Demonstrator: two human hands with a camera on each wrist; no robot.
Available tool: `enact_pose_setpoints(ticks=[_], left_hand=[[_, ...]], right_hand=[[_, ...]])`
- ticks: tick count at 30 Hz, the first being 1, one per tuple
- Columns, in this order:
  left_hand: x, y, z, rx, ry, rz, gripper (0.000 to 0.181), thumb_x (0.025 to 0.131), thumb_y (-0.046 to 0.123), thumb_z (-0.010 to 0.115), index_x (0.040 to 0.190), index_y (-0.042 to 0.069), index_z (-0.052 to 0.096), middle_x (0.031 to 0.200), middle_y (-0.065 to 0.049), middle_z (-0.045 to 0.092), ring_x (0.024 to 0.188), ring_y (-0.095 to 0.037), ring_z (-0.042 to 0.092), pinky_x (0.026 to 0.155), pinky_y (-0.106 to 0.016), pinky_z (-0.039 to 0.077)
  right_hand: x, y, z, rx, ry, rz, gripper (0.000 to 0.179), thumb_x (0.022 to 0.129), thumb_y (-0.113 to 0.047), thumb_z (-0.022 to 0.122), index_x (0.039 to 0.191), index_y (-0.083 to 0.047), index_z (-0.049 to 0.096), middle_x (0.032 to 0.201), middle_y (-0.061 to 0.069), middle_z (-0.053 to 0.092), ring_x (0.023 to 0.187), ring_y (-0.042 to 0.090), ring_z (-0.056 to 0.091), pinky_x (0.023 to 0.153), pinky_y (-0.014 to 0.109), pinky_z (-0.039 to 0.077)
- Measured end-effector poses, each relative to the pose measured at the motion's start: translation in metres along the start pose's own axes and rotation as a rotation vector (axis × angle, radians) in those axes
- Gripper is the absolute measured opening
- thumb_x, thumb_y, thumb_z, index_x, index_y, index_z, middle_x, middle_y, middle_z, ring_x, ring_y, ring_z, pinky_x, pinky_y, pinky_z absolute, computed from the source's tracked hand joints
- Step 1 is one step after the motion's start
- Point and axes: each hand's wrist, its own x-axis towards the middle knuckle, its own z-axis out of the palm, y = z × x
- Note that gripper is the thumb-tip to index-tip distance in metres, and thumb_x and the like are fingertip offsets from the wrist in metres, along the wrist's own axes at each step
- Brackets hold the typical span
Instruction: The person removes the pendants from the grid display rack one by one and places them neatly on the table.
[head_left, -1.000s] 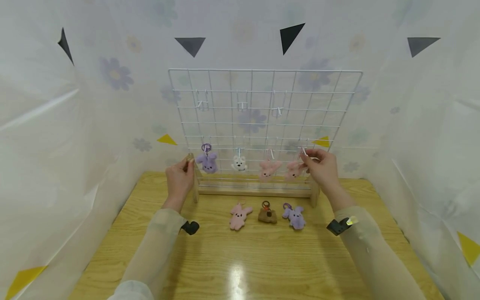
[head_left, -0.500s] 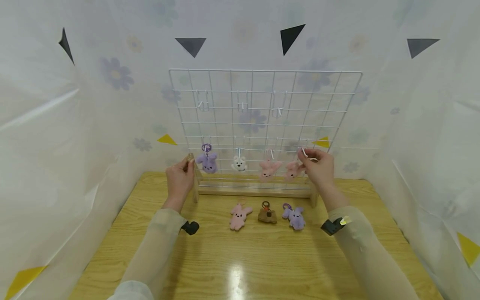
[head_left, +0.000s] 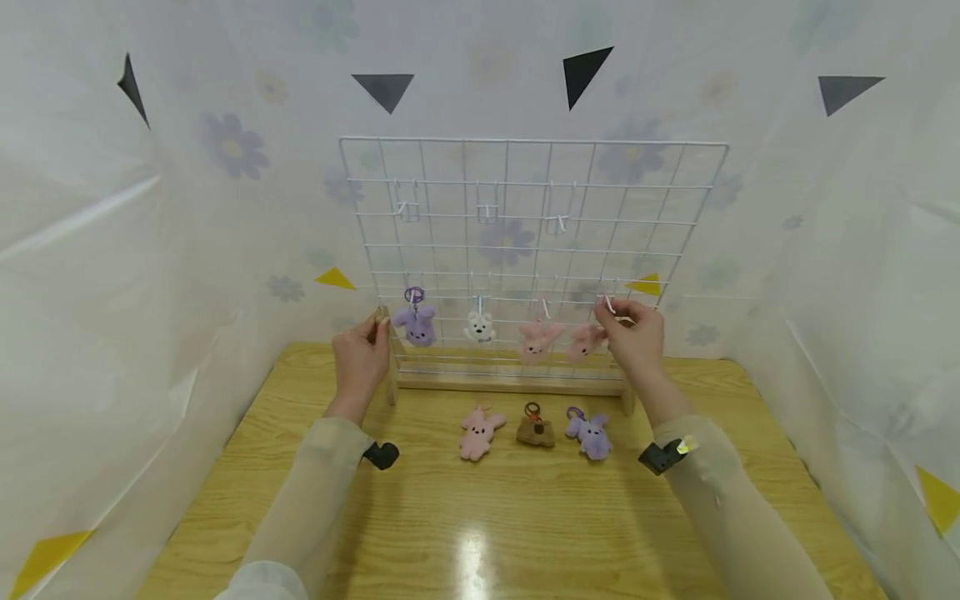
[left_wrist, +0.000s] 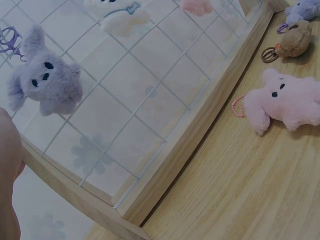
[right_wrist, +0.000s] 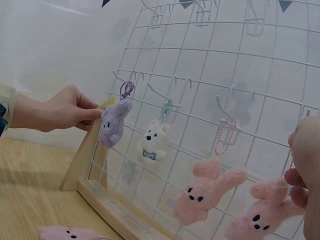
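My left hand [head_left: 358, 362] pinches the top of the wooden side post [right_wrist: 82, 155] of a white wire grid rack [head_left: 525, 247]. At the rack's lower right, my right hand [head_left: 636, 337] pinches the pink bead chain of a pink plush bunny keychain [right_wrist: 260, 215] beside a white hook [head_left: 608, 304]. Fingers partly cover the chain, so I cannot tell whether its loop is on the hook. Left of it on the same row hang another pink bunny [right_wrist: 202, 192], a white bear keychain [right_wrist: 153, 141] and a purple bunny [left_wrist: 47, 75].
On the wooden table [head_left: 465, 508] before the rack lie a pink bunny [head_left: 478, 433], a brown plush keychain [head_left: 535, 430] and a purple bunny [head_left: 590, 435]. Three bare hooks, including a left one [head_left: 406, 210], are on the rack's upper row. Patterned sheeting [head_left: 285, 208] surrounds the table.
My right hand has shifted slightly left at the lower right hook, and the pink bunny beside it has moved a little left too. The left hand stays on the post.
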Motion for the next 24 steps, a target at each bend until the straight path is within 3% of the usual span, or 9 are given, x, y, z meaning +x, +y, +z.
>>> enact_pose_setpoints(ticks=[7, 12, 17, 24], left_hand=[[0.0001, -0.0002, 0.0013, -0.012, 0.002, -0.005, 0.028, 0.105, 0.015, 0.070, 0.116, -0.010, 0.075, 0.091, -0.026, 0.077, 0.071, -0.036, 0.075, 0.065, -0.050, 0.063], [0.0001, -0.0001, 0.0002, -0.012, 0.004, -0.008, 0.028, 0.104, 0.015, 0.070, 0.116, -0.010, 0.075, 0.093, -0.026, 0.077, 0.074, -0.036, 0.076, 0.067, -0.049, 0.064], [-0.0001, 0.0008, -0.0005, -0.014, -0.007, -0.019, 0.029, 0.104, 0.015, 0.070, 0.118, -0.010, 0.074, 0.095, -0.026, 0.077, 0.075, -0.036, 0.076, 0.068, -0.048, 0.064], [0.0002, -0.0027, 0.0005, -0.006, 0.013, 0.043, 0.024, 0.104, 0.013, 0.070, 0.112, -0.008, 0.078, 0.087, -0.023, 0.077, 0.069, -0.035, 0.074, 0.064, -0.049, 0.063]], right_hand=[[-0.0029, -0.0001, -0.0018, -0.045, 0.052, 0.011, 0.037, 0.102, -0.030, 0.074, 0.116, 0.004, 0.075, 0.107, 0.019, 0.073, 0.070, 0.017, 0.070, 0.054, 0.024, 0.055], [-0.0008, 0.0022, 0.0020, -0.085, 0.086, 0.033, 0.038, 0.099, -0.033, 0.079, 0.114, 0.002, 0.077, 0.101, 0.009, 0.073, 0.070, 0.018, 0.071, 0.052, 0.021, 0.050], [-0.0017, 0.0020, 0.0039, -0.030, 0.165, 0.029, 0.038, 0.094, -0.033, 0.084, 0.106, 0.003, 0.078, 0.094, 0.008, 0.074, 0.069, 0.023, 0.072, 0.055, 0.019, 0.053], [-0.0023, 0.0029, 0.0069, -0.039, 0.182, -0.026, 0.040, 0.093, -0.039, 0.084, 0.109, -0.002, 0.079, 0.097, 0.003, 0.072, 0.068, 0.018, 0.068, 0.053, 0.020, 0.050]])
